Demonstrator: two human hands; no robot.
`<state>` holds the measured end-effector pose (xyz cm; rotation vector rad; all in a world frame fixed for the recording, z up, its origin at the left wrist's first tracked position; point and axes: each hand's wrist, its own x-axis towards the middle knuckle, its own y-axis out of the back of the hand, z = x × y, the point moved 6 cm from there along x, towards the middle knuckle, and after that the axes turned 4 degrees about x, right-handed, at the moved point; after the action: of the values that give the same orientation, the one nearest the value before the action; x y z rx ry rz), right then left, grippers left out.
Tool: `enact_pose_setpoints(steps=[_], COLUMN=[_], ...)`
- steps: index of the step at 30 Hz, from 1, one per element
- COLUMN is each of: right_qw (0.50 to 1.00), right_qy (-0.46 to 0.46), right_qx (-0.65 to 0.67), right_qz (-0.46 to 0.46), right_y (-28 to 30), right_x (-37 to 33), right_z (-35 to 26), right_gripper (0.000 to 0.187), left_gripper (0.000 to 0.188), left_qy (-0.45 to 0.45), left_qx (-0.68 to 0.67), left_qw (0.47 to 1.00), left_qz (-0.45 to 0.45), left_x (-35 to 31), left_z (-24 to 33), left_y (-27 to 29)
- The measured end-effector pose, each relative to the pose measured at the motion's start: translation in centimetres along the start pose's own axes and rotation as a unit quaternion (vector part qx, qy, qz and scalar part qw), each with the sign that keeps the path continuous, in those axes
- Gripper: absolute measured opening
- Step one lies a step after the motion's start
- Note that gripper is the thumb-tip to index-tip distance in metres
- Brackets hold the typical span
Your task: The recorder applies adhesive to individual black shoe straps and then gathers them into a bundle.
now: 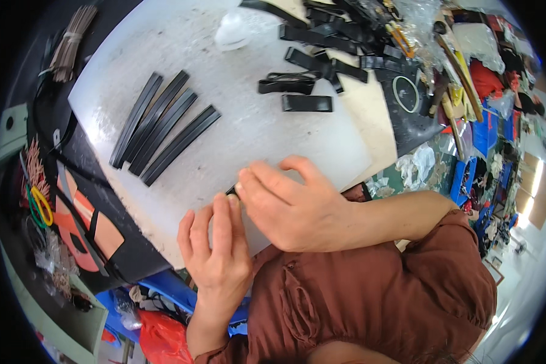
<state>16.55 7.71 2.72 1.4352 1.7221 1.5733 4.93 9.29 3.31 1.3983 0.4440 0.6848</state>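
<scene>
Near the front edge of the white board point(255, 136), my left hand point(217, 242) and my right hand point(294, 209) meet with their fingertips pinched together. A small dark bit of a black strip point(231, 190) shows between them; the rest of it is hidden by the fingers. Beyond my left hand, several flat black strips point(182, 145) lie side by side in a fan. Farther off on the right, a black band loop point(307, 104) rests on the board, with several more black loops point(317, 39) heaped behind it.
A translucent white container point(232, 33) stands at the back. On the left are a metal ruler point(64, 170), a yellow loop handle point(42, 206), orange-pink pieces point(106, 233) and a bundle of thin sticks point(73, 45). Wooden-handled tools point(458, 73) crowd the right; a red bag point(164, 340) sits below.
</scene>
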Motion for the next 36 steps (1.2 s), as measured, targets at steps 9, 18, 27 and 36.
enact_pose_setpoints(steps=[9,18,27,36], right_qw=[1.0,1.0,1.0,0.999], right_qy=[0.009,0.02,0.023,0.041], right_qx=[-0.003,0.004,0.001,0.025], right_qz=[0.02,0.018,-0.001,0.0], right_y=[-0.43,0.05,0.27,0.01], right_x=[-0.21,0.04,0.25,0.12], right_z=[0.11,0.31,0.42,0.82], right_gripper=[0.026,0.026,0.027,0.027], left_gripper=[0.039,0.042,0.041,0.039], left_qy=[0.009,0.014,-0.004,0.0], left_qx=[-0.009,-0.032,-0.022,-0.029], left_qw=[1.0,0.999,1.0,1.0], left_qz=[0.006,-0.011,-0.002,0.001], left_x=[-0.03,0.24,0.2,0.71], left_z=[-0.28,-0.09,-0.23,-0.36], left_y=[-0.19,0.22,0.06,0.0])
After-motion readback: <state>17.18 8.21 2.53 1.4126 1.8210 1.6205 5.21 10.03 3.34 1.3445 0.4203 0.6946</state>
